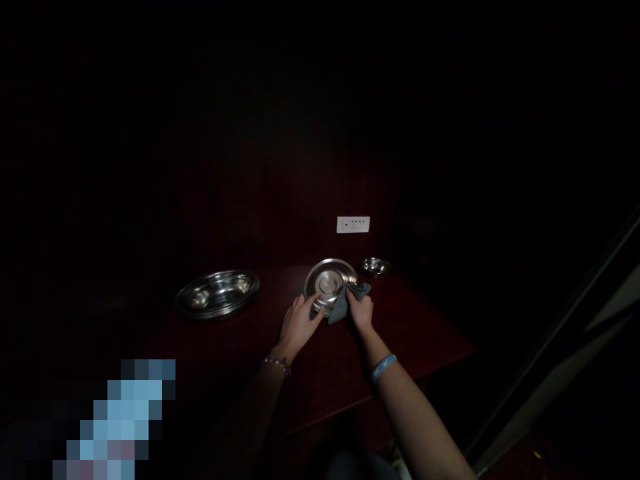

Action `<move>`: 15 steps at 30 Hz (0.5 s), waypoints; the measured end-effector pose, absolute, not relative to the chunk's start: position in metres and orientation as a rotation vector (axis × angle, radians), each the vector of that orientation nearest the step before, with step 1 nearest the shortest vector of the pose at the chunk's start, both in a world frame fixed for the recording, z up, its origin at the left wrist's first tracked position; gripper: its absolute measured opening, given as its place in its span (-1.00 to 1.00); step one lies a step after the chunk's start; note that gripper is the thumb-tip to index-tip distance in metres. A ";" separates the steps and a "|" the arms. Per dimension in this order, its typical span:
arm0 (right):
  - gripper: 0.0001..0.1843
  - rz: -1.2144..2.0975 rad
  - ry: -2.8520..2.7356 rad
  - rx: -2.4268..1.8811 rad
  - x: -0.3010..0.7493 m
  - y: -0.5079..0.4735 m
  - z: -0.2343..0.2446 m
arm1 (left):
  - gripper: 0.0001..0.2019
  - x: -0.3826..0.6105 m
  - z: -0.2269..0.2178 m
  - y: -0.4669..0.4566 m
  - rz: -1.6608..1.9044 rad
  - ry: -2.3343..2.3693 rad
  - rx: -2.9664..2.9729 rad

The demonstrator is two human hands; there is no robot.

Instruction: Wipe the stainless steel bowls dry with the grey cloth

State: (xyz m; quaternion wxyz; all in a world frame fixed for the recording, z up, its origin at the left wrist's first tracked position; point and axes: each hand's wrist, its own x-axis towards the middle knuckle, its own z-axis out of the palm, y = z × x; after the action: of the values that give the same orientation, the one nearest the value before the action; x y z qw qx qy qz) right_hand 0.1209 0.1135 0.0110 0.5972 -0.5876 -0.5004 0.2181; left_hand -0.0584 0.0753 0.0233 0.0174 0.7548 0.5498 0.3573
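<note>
A round, shiny metal bowl (329,283) is tilted up over the dark red table, its inside facing me. My left hand (300,325) grips its lower left rim, thumb over the edge. At the lower right rim, my right hand (361,310) pinches a grey-green cloth (339,308) against the bowl. Part of the cloth sticks out above the right thumb, and a dark bit shows beside the left fingers. The fingertips behind the bowl are hidden.
Large metal dishes (220,295), seemingly stacked, stand left on the table (330,393). A small metal bowl (375,267) sits at the back right. A white socket plate (353,225) is on the wall behind. The surroundings are very dark; a pixelated patch covers the lower left.
</note>
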 end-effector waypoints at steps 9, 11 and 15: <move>-0.69 0.474 -1.215 -1.414 0.122 0.111 0.012 | -0.61 -0.058 0.022 0.074 1.038 1.743 2.307; -0.69 0.488 -1.223 -1.413 0.122 0.111 0.011 | -0.62 -0.059 0.022 0.075 1.025 1.746 2.294; -0.70 0.493 -1.236 -1.405 0.121 0.112 0.009 | -0.62 -0.060 0.021 0.075 0.995 1.760 2.286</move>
State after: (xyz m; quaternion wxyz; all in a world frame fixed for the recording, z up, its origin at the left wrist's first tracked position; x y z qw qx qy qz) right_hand 0.1212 0.1121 0.0094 0.5674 -0.5978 -0.5260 0.2099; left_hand -0.0597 0.0746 0.0205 0.0447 0.7484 0.5761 0.3257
